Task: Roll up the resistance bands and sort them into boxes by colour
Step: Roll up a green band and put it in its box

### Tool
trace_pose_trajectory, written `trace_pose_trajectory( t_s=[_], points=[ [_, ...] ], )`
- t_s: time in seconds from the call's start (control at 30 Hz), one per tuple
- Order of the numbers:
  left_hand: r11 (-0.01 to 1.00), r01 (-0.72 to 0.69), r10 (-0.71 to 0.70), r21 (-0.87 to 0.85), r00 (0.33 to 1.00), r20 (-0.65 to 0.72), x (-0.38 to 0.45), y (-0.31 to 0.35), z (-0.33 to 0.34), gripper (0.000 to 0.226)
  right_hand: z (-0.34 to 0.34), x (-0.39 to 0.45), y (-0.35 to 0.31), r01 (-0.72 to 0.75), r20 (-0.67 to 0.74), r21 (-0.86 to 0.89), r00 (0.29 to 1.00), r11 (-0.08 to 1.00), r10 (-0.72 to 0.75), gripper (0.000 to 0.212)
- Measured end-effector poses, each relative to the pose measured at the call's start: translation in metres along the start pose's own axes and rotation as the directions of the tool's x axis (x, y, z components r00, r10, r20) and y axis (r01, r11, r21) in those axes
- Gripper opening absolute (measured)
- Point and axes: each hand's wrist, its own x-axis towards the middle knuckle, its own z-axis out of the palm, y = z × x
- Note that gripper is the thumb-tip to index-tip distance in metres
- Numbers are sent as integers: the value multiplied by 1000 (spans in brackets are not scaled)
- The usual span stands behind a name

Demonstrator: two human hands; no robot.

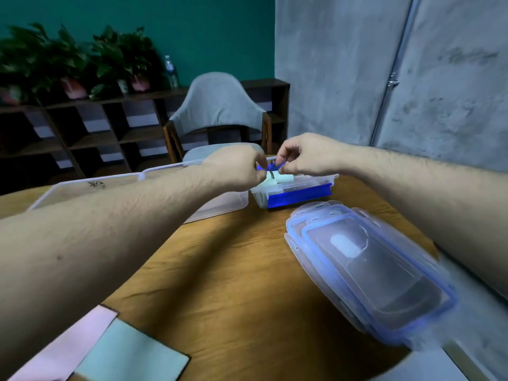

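Observation:
Both arms reach across the wooden table (233, 270) to its far side. My left hand (236, 171) and my right hand (305, 160) meet above a clear plastic box (299, 193) that holds blue material. Between their fingertips they pinch a pale green rolled band (280, 178), held just over the box. A thin dark piece sits between the fingers at the roll; I cannot tell what it is. Flat on the table at the near left lie a pink band (63, 350) and a pale green band (132, 356).
A larger clear box (220, 207) stands left of the blue-filled one, partly behind my left arm. A stack of clear lids with blue seals (368, 270) lies at the right. A grey chair (217, 105), a dark shelf with plants and a concrete wall stand beyond.

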Motion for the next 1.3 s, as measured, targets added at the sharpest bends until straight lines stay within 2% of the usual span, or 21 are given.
trace_pose_trajectory(
  t_s=[0.23, 0.57, 0.77, 0.93, 1.07, 1.2, 1.3],
  points=[
    [998, 56, -53, -32, 996, 65, -93, 0, 2, 28, 29, -54, -49, 80, 102, 37, 991, 996, -84, 8],
    [996, 89, -86, -25, 992, 97, -205, -2, 6, 33, 69, -121, -109, 176, 239, 48, 954, 983, -183, 17],
    [984, 168, -161, -59, 981, 108, -264, -13, 4, 34, 90, -149, -146, 242, 313, 50, 917, 969, -245, 20],
    [970, 232, -226, -74, 971, 82, -305, -28, 7, 32, 110, -160, -175, 276, 347, 62, 895, 959, -280, 19],
    [959, 254, -254, -124, 967, 17, -326, -43, 17, 9, 127, -159, -186, 270, 372, 95, 883, 958, -286, 18],
    [937, 282, -298, -206, 953, -49, -337, -62, 30, 27, 146, -149, -190, 263, 381, 125, 877, 957, -292, 18],
    [906, 327, -371, -269, 919, -131, -338, -77, 37, 21, 158, -138, -191, 243, 369, 151, 885, 958, -283, 20]
  ],
)
